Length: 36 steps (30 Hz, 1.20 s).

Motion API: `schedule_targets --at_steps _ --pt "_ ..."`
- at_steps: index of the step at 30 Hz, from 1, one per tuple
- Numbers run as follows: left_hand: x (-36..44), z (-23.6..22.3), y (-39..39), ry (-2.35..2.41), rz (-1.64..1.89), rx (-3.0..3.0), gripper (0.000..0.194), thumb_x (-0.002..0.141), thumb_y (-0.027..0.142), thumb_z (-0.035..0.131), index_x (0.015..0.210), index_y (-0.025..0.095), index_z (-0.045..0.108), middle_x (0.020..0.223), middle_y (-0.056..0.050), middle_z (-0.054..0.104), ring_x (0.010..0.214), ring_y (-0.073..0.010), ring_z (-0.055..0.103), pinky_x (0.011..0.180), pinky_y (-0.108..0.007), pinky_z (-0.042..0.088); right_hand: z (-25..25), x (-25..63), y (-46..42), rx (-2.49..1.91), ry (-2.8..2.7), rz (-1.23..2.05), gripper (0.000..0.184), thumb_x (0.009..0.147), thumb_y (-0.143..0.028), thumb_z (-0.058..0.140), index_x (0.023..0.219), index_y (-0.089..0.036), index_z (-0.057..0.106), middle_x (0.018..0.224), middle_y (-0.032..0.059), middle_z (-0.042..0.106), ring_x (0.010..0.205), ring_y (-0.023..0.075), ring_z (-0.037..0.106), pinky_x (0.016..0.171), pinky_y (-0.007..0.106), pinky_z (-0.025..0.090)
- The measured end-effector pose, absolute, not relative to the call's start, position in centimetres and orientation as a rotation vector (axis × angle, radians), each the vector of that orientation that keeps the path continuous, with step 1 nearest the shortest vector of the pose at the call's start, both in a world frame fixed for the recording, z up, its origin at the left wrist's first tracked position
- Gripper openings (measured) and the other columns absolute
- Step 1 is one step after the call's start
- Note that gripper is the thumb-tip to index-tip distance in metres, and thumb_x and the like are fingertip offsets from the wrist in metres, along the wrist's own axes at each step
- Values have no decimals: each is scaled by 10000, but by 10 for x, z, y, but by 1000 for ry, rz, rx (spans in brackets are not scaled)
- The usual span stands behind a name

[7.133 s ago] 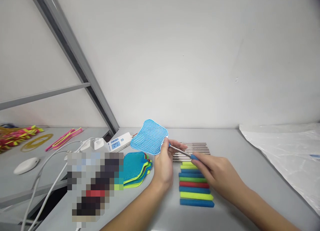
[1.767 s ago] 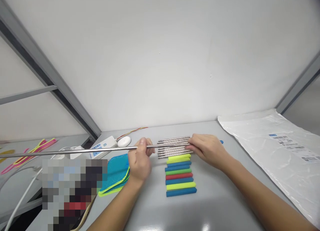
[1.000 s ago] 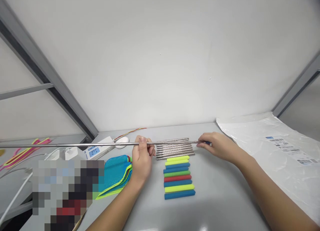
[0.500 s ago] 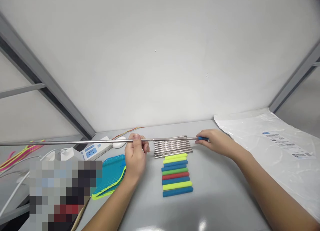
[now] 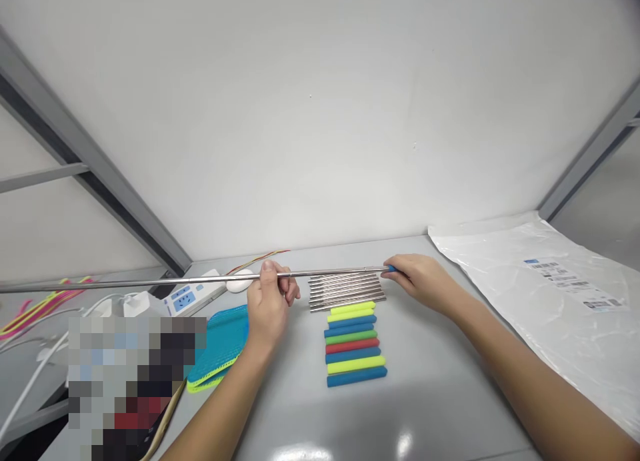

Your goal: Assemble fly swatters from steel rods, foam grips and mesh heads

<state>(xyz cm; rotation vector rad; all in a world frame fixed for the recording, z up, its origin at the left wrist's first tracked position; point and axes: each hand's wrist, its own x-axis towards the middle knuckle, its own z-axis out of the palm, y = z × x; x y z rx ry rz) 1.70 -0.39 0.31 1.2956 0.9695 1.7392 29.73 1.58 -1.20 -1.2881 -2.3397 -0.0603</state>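
A long thin metal rod (image 5: pixel 150 282) stretches level across the left half of the view, pulled out to full length. My left hand (image 5: pixel 269 302) pinches it near its middle, fingers closed round it. My right hand (image 5: pixel 417 280) grips the rod's blue-handled right end, fingers closed. Just below the rod, several short metal rods (image 5: pixel 346 290) lie side by side on the grey table (image 5: pixel 430 381). In front of them sits a row of foam grips (image 5: pixel 355 344) in yellow, blue, green and red. A stack of teal and green mesh swatter heads (image 5: pixel 220 344) lies below my left hand.
A clear plastic bag with a label (image 5: pixel 545 288) covers the table's right side. A white power strip (image 5: pixel 193 294), a white puck (image 5: pixel 240 282) and cables lie at the left. Pink and yellow bands (image 5: pixel 35 306) sit far left. A grey frame post (image 5: pixel 90 161) slants up.
The rod, short with a swatter head seven seconds ago, now reaches far left. In the last second my right hand has shifted slightly left and up with the blue end.
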Motion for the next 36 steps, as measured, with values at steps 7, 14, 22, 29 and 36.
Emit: schedule_targets --at_steps 7,14,22,29,36 --pt "19 10 -11 926 1823 1297 465 947 487 374 578 205 363 450 56 321 408 -92 328 461 -251 386 -10 288 9 -1321 -2343 -236 234 976 -331 384 867 -207 549 779 30 670 653 152 575 551 270 276" --pt "42 -13 -25 992 1436 1429 490 929 570 330 595 214 371 509 37 356 488 -118 382 523 -269 397 -16 260 -7 -1216 -2457 -250 248 985 -315 339 815 -207 484 721 20 645 602 142 563 495 272 212" --pt "48 -25 -26 1029 1256 1492 495 930 588 274 620 217 381 494 46 330 490 -128 384 526 -268 387 -17 240 -17 -1252 -2498 -272 238 978 -330 371 788 -206 444 646 5 607 523 134 525 474 278 168" --pt "31 -22 -17 1115 1333 1574 523 923 588 323 597 195 441 535 19 400 545 -129 429 561 -261 376 -16 247 -11 -1253 -2453 -134 278 980 -365 347 769 -214 447 657 -2 611 520 127 504 483 263 200" --pt "12 -1 0 985 1945 1253 512 908 591 374 575 201 383 514 51 299 437 -96 342 459 -237 373 -14 280 6 -1298 -2343 -77 232 919 -323 426 719 -218 478 613 -19 571 525 121 460 511 249 227"
